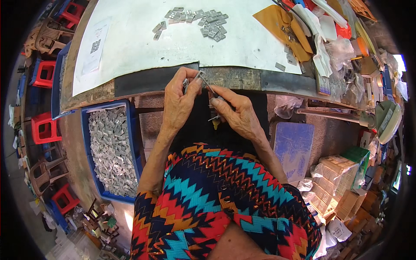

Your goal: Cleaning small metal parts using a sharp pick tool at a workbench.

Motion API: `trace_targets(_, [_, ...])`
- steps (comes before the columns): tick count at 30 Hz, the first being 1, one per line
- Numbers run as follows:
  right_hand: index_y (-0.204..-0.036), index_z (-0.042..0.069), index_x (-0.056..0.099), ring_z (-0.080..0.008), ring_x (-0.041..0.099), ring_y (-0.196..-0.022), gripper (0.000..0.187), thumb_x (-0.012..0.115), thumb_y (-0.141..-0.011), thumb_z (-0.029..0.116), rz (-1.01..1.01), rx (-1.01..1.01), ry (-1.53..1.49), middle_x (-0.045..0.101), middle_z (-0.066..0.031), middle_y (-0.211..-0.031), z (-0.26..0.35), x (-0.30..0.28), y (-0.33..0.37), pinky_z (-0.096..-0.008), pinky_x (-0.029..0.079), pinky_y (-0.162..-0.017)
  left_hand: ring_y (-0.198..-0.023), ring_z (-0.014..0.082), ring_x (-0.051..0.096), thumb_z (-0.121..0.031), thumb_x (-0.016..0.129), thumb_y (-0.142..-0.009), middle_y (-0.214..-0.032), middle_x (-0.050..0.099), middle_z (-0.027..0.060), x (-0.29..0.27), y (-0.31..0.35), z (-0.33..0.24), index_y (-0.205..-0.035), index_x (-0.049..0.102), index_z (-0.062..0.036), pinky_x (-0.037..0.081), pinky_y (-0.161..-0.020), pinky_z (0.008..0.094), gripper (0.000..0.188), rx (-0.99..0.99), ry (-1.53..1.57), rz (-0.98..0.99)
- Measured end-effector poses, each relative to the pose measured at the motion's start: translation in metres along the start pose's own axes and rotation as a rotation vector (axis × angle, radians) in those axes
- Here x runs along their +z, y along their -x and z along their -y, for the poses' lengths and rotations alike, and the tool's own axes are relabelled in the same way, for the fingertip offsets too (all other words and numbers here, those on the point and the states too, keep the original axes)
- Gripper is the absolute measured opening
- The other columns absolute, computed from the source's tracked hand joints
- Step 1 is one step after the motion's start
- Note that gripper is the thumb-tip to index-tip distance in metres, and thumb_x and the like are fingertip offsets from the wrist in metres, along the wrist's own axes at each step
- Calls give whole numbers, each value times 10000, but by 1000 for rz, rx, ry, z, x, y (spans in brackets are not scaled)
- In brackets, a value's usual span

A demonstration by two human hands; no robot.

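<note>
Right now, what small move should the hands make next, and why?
Perhaps hold the small grey piece steady in the left hand and ease the thin tool along it: the right hand grips the tool, and its tip sits close to the piece, though contact is unclear.

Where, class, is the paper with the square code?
In the head view, the paper lies near the left edge of the white covering, left of the scattered grey pieces.

QR code [95,46] | white sheet [91,62] | print too small to read
</note>
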State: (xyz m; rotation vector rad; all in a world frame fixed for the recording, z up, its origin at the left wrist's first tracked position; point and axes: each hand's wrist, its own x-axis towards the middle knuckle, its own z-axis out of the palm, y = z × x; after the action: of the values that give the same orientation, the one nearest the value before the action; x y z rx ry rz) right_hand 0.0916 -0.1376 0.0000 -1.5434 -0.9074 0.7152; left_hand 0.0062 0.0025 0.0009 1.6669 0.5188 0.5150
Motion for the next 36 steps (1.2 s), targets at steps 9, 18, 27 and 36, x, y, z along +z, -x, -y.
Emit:
trace_targets(9, [-1191,28,521,-43,426,-566,325,526,-889,148,9,30,8,533,10,-737,1,0,-1,-190,372,-494,-588,134,492,-20,533,-832,-711,525,85,2,2,0,-895,530,-5,411,-544,263,64,244,-277,-81])
trace_targets(18, [-1170,-15,517,-46,437,-559,301,480,-901,114,-136,-305,242,528,-21,-707,-4,8,0,-184,371,-494,-644,329,565,81,551,-743,-710,503,146,-2,-1,2,-886,503,-12,433,-526,331,178,483,-456,-29])
trace_targets(27, [-1100,-46,549,-50,427,-471,297,475,-900,161,110,281,-479,472,-13,-595,7,4,1,-184,353,-423,-622,348,548,57,535,-761,-707,487,162,-3,5,8,-849,489,-15,420,-506,350,123,450,-409,-65])
trace_targets(36, [-1105,-60,543,-60,436,-448,341,486,-897,204,311,376,-553,497,-33,-618,1,26,-11,-184,348,-411,-709,368,562,9,531,-799,-751,541,176,-49,31,6,-892,491,-25,436,-567,382,106,323,-548,-67])
